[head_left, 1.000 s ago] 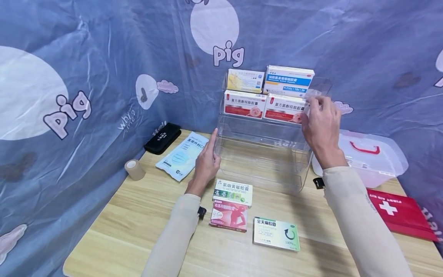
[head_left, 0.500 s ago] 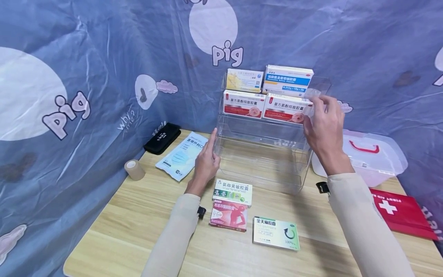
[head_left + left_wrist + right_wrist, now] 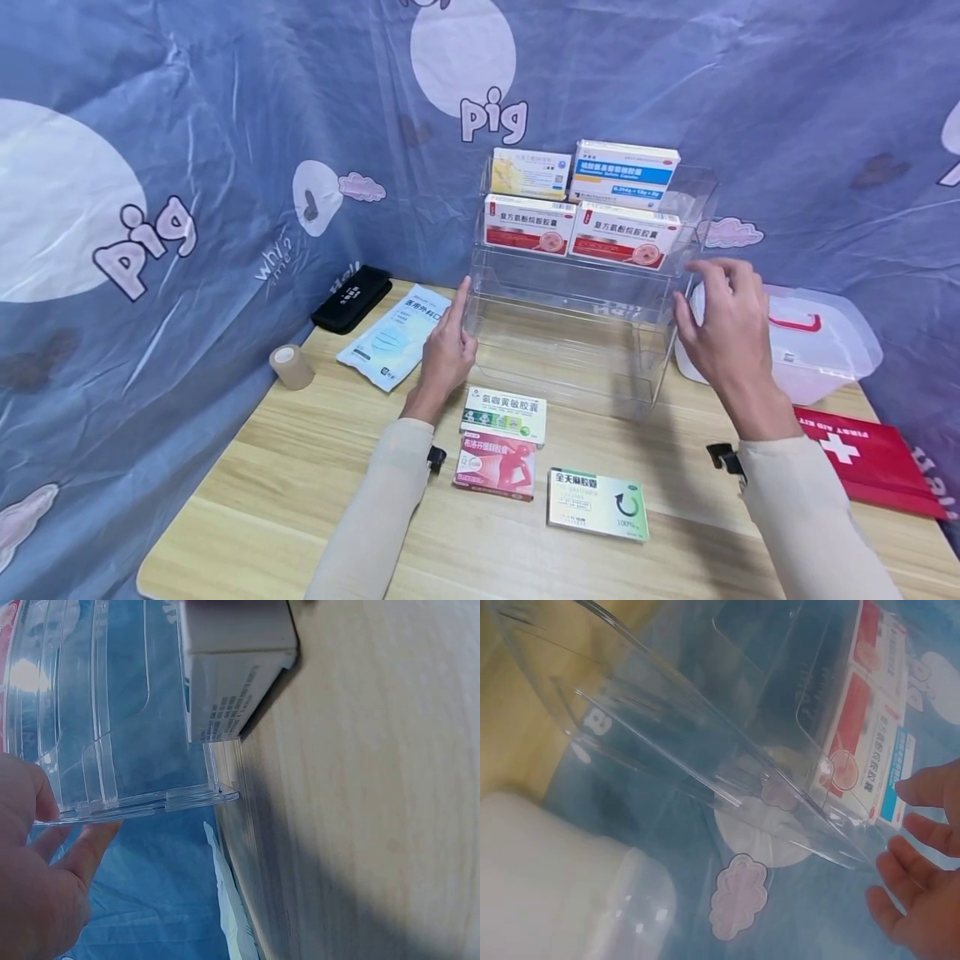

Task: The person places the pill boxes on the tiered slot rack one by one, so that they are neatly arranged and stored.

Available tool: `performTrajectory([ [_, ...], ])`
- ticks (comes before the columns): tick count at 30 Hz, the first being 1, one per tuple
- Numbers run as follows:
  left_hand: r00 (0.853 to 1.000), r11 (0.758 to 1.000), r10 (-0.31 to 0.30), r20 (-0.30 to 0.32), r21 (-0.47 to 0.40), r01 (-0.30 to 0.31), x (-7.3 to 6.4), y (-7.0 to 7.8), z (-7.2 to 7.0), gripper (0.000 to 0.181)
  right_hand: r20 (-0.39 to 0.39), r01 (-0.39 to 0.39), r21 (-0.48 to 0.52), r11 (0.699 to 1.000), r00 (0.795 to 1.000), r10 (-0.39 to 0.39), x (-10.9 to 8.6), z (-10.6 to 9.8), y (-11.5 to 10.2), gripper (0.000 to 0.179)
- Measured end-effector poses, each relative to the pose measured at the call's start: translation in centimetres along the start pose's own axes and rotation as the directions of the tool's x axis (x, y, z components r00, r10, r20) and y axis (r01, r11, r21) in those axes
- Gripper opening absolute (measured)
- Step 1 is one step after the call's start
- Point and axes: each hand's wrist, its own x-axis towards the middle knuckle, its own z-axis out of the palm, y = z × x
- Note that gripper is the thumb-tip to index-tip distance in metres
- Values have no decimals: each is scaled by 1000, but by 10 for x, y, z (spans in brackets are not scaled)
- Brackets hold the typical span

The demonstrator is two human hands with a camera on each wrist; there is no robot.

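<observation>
A clear stepped display rack (image 3: 555, 287) stands on the table. Its top tier holds a yellow-and-white medicine box (image 3: 530, 173) and a blue-and-white one (image 3: 626, 177). On the tier below, two red-and-white medicine boxes, a left one (image 3: 528, 227) and a right one (image 3: 624, 237), stand side by side. My left hand (image 3: 447, 354) pinches the rack's left side panel; in the left wrist view the thumb (image 3: 46, 801) and fingers lie on opposite faces of it. Beside the rack's right side, my right hand (image 3: 727, 333) holds nothing, its fingers loosely bent.
Before the rack lie a white-and-green box (image 3: 504, 417), a pink box (image 3: 495, 467) and a light green box (image 3: 597, 505). Left are a mask packet (image 3: 393, 337), black case (image 3: 352, 300) and tape roll (image 3: 292, 368). Right are a lidded plastic box (image 3: 832, 342) and red first-aid pouch (image 3: 873, 467).
My right hand has let go of the right red-and-white box and moved down and right, off the tier. The left hand has stayed on the rack's side.
</observation>
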Motion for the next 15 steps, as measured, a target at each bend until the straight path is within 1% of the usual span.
performTrajectory([
  [3,1000,1000,-3,2,4,3,0,0,1,102,14,11,3,1000,1000,-11,-17,-7,4,29],
  [7,1000,1000,-2,2,5,2,-1,0,1,103,27,54,-18,998,998,-53,-40,-14,11,20],
  [11,1000,1000,5,0,-3,-5,0,0,2,104,46,86,-32,996,995,-84,-62,-19,16,19],
  [15,1000,1000,5,-6,2,-5,0,-1,1,103,96,100,-43,994,991,-96,-80,-20,22,21],
])
